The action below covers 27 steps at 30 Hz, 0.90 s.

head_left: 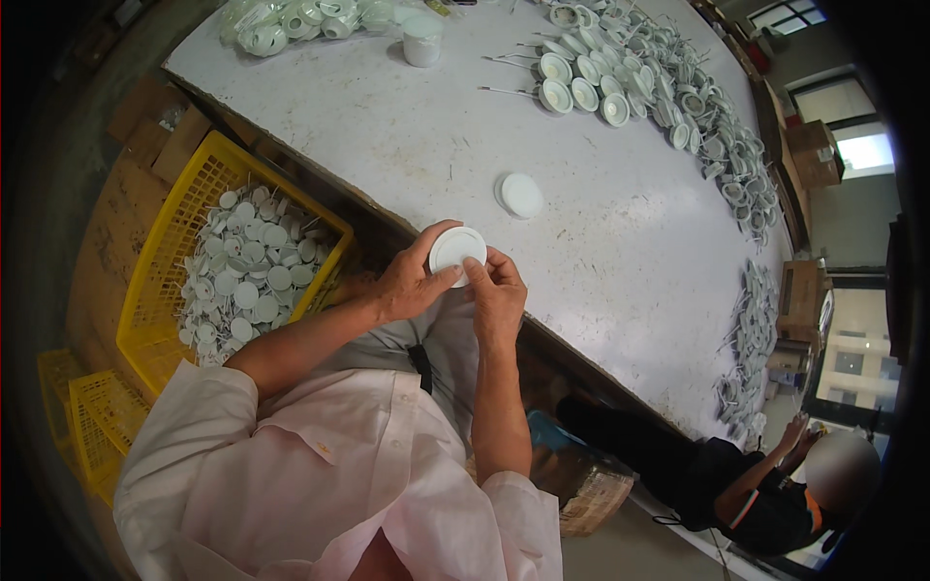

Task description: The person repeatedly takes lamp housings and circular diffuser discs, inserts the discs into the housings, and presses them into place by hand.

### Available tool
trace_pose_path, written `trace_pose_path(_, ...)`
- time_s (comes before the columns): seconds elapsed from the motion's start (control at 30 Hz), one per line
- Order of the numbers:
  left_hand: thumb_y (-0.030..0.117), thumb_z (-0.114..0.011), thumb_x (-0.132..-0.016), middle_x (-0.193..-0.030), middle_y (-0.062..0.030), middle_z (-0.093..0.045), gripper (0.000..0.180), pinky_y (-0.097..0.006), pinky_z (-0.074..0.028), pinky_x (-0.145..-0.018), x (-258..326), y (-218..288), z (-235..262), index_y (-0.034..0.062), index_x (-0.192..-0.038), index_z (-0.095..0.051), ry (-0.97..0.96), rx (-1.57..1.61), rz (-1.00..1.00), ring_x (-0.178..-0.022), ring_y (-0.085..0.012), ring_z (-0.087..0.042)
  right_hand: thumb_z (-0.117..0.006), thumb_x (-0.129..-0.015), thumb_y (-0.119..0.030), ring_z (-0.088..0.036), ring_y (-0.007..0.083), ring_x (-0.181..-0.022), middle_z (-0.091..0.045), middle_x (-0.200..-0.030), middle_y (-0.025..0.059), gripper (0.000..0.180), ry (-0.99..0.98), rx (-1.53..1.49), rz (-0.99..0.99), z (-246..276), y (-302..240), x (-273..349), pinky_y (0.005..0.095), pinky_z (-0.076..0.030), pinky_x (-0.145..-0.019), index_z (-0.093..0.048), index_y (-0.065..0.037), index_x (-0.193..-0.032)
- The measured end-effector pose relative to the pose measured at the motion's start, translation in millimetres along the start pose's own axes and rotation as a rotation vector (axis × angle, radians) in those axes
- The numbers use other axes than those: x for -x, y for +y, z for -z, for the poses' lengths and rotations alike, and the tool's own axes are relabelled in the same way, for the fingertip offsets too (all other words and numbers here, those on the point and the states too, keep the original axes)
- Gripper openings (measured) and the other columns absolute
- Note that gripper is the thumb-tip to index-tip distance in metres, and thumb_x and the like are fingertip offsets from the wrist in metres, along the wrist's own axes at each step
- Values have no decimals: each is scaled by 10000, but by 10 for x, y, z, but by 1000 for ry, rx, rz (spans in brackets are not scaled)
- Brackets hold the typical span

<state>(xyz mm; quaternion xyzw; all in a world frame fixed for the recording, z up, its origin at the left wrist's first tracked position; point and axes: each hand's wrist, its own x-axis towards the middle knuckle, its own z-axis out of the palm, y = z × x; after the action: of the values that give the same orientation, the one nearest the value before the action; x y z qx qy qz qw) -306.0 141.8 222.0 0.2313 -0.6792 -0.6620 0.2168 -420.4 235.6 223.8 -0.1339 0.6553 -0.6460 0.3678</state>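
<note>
Close to the table's near edge, both my hands hold one round white disc (457, 244) with a raised rim, which looks like a small lamp cover. My left hand (409, 287) grips it from the left, with the thumb along its lower edge. On the other side my right hand (498, 298) presses its thumb onto the disc's face, fingers curled behind. Farther off on the table lies a similar round white piece (521, 195), apart from my hands.
A yellow crate (155, 290) on the left holds many white discs (247, 261) with short wires. Wired lamp fittings (605, 77) heap along the table's (610, 281) far side. A bag of white parts (291, 27) and a white tub (422, 43) stand behind. A co-worker (765, 499) is at right.
</note>
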Motion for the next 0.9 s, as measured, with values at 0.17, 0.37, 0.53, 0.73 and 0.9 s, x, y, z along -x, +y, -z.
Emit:
trace_pose_path(0.17,197,-535,-912,-1179,-165,-543,524,-339,-452,-910,-2,-17,-9,36,-1364,-325,-4,-26,-1,-1081,-221,-542,-739,-799,-156,-513,37,-582,-574,-741,-19,287,-12,-19,-15,-2,36,-50,165,-420,-495,-573,-19,-989)
trace_pose_path(0.37,148,-506,-904,-1119,-187,-572,496,-347,-460,-888,14,18,-4,35,-1354,-333,5,-84,18,-1026,-229,-570,-736,-805,-144,-482,36,-524,-540,-660,-25,261,-59,-152,-31,4,109,-66,174,-399,-464,-481,-94,-825)
trace_pose_path(0.53,121,-499,-895,-1084,-189,-590,472,-345,-463,-876,51,12,72,27,-1335,-357,4,-101,23,-1002,-228,-580,-728,-813,-138,-444,37,-481,-526,-629,-20,281,-97,-88,-70,-57,146,-42,179,-366,-429,-450,-104,-790)
trace_pose_path(0.73,102,-536,-864,-1085,-158,-587,460,-328,-468,-863,87,38,145,17,-1297,-402,37,-65,58,-1005,-209,-574,-712,-820,-128,-457,42,-507,-531,-650,-9,243,-103,-81,-76,-141,183,-55,195,-381,-452,-473,-86,-815)
trace_pose_path(0.9,106,-683,-772,-1074,-128,-605,496,-325,-474,-870,237,-335,462,32,-1223,-490,339,-71,-15,-997,-192,-586,-632,-844,-73,-495,67,-587,-548,-699,11,119,-14,-62,30,17,-22,6,210,-412,-533,-542,-31,-910)
